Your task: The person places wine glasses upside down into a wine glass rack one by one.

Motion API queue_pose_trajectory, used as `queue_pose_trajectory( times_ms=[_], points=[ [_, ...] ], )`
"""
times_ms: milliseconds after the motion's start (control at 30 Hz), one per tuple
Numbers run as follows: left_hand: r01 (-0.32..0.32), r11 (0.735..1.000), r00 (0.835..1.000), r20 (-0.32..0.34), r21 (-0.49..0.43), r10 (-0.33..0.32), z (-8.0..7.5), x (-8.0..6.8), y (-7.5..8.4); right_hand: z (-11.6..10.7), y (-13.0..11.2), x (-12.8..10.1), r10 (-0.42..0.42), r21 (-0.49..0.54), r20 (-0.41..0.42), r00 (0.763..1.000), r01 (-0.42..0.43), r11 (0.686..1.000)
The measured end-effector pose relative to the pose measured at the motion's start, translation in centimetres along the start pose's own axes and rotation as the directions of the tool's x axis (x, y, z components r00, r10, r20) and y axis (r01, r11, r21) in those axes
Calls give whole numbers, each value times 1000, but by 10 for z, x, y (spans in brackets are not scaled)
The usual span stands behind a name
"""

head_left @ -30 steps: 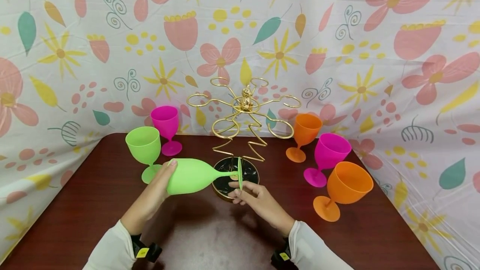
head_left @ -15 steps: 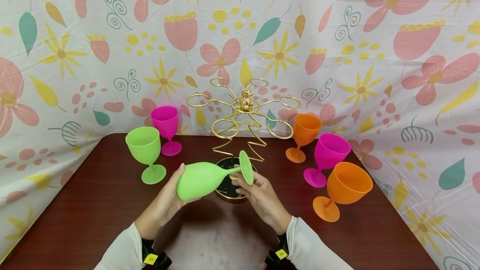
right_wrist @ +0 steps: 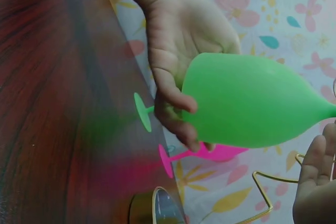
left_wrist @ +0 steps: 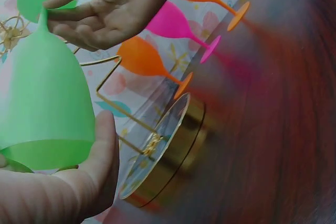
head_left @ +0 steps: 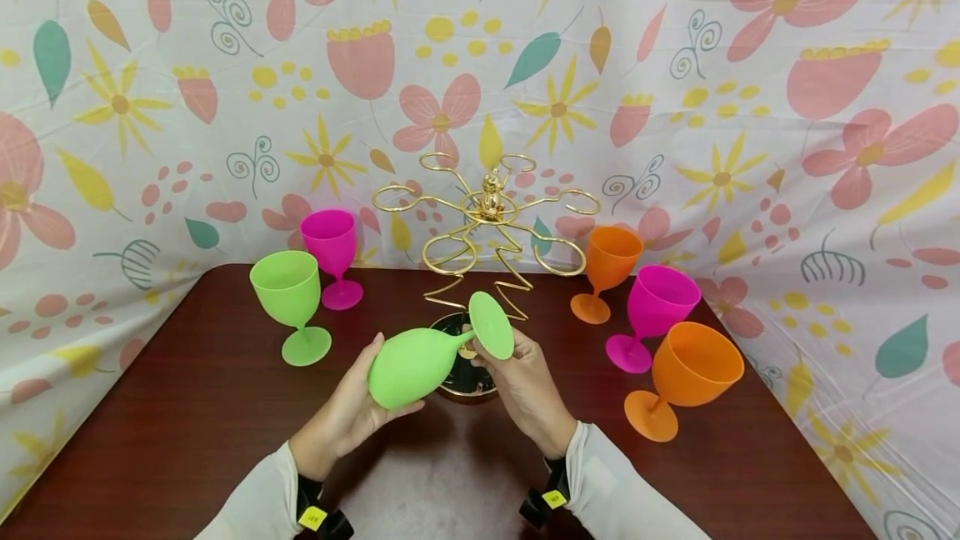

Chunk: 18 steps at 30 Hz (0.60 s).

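Note:
A light green goblet (head_left: 412,367) lies tilted in the air between both hands, its foot up toward the right. My left hand (head_left: 341,419) grips the bowl near its rim, fingers wrapped around it in the right wrist view. My right hand (head_left: 531,390) pinches the thin stem just below the foot, as the left wrist view shows at the thumb and finger. Behind the goblet stands a gold wire rack (head_left: 491,208) with several looped arms. Its round black base (head_left: 474,382) is partly hidden by the goblet and right hand.
At the left stand another green goblet (head_left: 287,294) and a pink goblet (head_left: 330,242). On the right are an orange goblet (head_left: 612,255), a pink goblet (head_left: 662,303) and a nearer orange goblet (head_left: 693,367). A floral cloth (head_left: 645,40) hangs behind the dark wooden table (head_left: 187,407).
The held goblet has turned, its foot rising and facing me more while the bowl shifted right and down. My left hand moved right; my right hand went from the foot's edge to the stem.

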<state>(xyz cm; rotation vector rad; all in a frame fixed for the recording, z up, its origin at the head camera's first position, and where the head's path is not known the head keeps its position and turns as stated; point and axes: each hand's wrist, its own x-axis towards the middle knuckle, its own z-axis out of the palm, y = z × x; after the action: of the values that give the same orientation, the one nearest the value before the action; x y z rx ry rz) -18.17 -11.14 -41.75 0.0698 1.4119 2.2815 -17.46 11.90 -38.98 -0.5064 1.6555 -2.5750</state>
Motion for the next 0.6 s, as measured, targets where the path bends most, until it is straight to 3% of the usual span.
queue_pose_trajectory(
  times_ms=[233, 400, 533, 600],
  points=[
    [52, 998, 993, 103, -19, -50, 2, 4, -7, 1, -6, 0, -31, -114, -68, 997, 23, 993],
    [65, 998, 984, 166, -8, -63, 3, 7, -8, 2, -11, 3, -68, -158, -69, 995, 57, 986],
    [28, 991, 990, 135, 133, -46, 5, 10, -7, 3, -15, 5, -109, -166, -58, 992, 98, 981],
    [-26, 967, 995, 98, 254, 1, 7, 12, -5, 3, -16, 4, -126, -176, -58, 990, 114, 978]
  ],
)
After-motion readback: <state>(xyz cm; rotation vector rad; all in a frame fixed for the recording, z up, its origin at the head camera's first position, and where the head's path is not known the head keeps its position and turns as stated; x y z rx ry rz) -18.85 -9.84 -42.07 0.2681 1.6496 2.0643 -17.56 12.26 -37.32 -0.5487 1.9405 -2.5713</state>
